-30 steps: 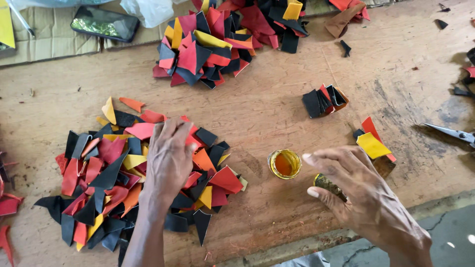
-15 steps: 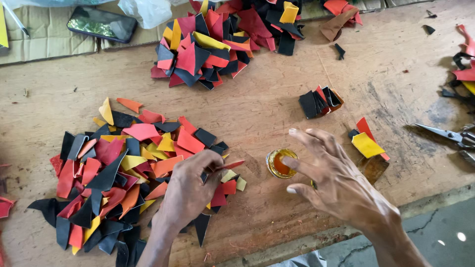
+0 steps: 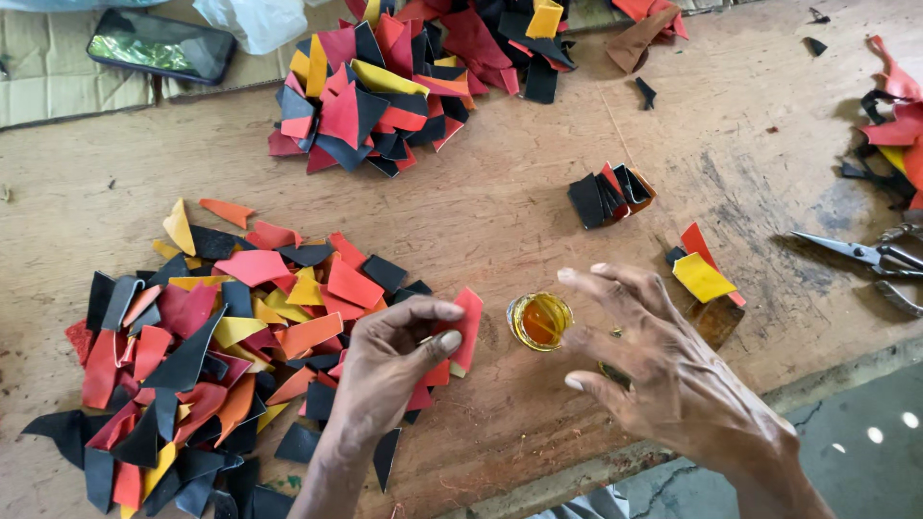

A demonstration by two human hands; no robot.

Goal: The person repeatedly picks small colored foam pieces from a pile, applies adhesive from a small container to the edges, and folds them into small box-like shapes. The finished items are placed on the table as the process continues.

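Nearest the camera, the left hand [image 3: 389, 370] pinched a red cut piece [image 3: 467, 329] between thumb and fingers, lifting its edge off the right-hand rim of the big pile of scraps [image 3: 207, 346], apparently so that one piece came away alone. The piece sat just beside a small round dish of amber liquid [image 3: 539, 320], probably glue, kept within easy reach of both hands. The right hand [image 3: 663, 370] hovered with fingers spread wide just to the right of the dish, holding nothing that could be seen; a dark smear showed near its fingertips, though what it was could not be told.

The pile itself, red, black, orange and yellow, lay loosely heaped on the worn wooden desk [image 3: 500, 211]. A little farther right, a yellow piece on a red one [image 3: 702, 274] lay apart from the heap, as if set aside, and behind it stood a small tight stack of black and red pieces [image 3: 609, 195]. Scissors [image 3: 865, 255] rested at the right edge, blades pointing inward, near more scraps.

Farthest off, a second heap of scraps [image 3: 385, 86] spread along the back of the desk, and a phone [image 3: 161, 45] lay on cardboard at the top left, out of the way of the work.
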